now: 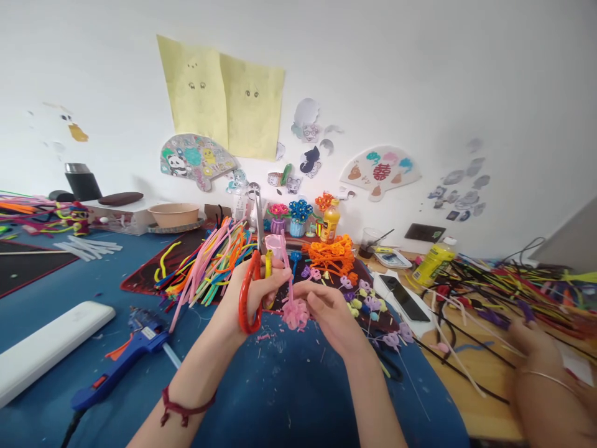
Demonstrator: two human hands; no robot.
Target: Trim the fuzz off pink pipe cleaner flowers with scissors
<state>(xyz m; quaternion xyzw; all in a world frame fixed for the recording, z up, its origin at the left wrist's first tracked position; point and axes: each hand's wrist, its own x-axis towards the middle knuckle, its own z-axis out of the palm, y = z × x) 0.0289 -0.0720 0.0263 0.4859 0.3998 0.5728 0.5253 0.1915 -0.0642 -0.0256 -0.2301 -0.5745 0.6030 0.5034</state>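
Observation:
My left hand [263,287] is closed, pinching the upright pink stem of a fluffy pipe-cleaner flower [295,313]. Scissors with red handles [250,297] are also in this hand, hooked over it with the blades pointing up. A small yellow piece [268,264] shows beside its fingers; its kind is unclear. From the right, my right hand [329,308] curls its fingers against the flower head, fingertips partly hidden behind it. Pink clippings [265,337] lie on the blue mat just below.
A blue glue gun [124,358] and white case [51,348] lie left. Pipe cleaners [205,261] are heaped behind my left hand. Orange flowers [331,255], small purple flowers [392,340] and a phone [405,298] lie right. Another person's hand [536,342] works at far right.

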